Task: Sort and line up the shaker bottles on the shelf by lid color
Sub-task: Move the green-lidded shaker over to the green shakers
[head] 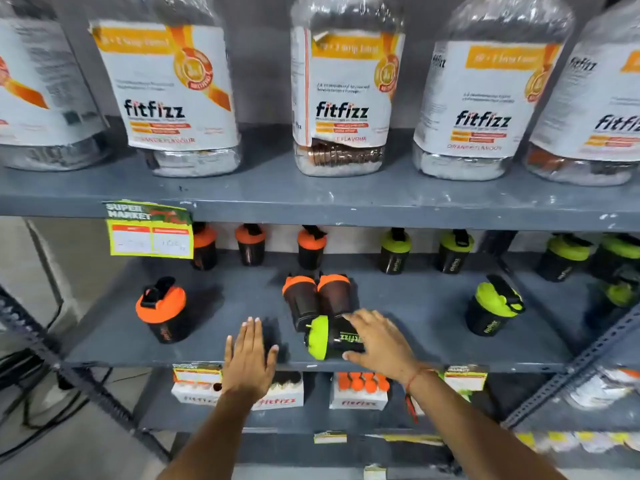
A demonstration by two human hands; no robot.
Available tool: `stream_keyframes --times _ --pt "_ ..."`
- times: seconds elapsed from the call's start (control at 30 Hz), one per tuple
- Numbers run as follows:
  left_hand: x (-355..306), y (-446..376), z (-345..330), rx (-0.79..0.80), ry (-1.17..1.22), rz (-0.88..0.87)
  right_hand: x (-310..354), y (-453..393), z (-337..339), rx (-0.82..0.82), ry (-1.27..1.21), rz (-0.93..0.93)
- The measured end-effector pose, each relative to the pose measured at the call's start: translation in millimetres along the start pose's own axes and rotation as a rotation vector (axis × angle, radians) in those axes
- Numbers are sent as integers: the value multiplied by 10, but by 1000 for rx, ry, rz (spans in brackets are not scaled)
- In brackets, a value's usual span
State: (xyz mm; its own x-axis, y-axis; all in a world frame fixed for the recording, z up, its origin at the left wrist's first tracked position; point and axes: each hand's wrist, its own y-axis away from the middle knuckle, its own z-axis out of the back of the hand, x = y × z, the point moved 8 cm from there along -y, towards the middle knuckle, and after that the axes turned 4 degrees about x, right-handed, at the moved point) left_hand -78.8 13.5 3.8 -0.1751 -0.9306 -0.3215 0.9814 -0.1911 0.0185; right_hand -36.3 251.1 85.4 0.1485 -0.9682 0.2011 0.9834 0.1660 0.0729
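A green-lidded shaker bottle (329,337) lies on its side on the middle shelf (415,306), lid pointing left. My right hand (379,342) wraps its dark body. My left hand (248,358) hovers flat over the shelf's front edge, fingers apart, holding nothing. Just behind, two orange-lidded shakers (317,296) lie tipped together. Another orange-lidded shaker (162,310) stands front left. Three orange-lidded shakers (251,244) stand along the back left. Green-lidded shakers (394,251) stand along the back right, and one green-lidded shaker (493,306) stands front right.
Large fitfizz jars (346,98) fill the upper shelf. A price tag (150,230) hangs from that shelf's edge. Fitfizz boxes (358,393) sit on the lower shelf. Metal uprights (571,365) slant at both sides; cables lie on the floor at left.
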Motion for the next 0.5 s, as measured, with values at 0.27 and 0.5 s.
stream_keyframes --times 0.27,0.5 --pt "303 -256 -294 98 -52 146 -47 -274 -281 -10 126 45" --pt "316 -264 -303 104 -68 147 -10 -305 -323 -69 136 73"
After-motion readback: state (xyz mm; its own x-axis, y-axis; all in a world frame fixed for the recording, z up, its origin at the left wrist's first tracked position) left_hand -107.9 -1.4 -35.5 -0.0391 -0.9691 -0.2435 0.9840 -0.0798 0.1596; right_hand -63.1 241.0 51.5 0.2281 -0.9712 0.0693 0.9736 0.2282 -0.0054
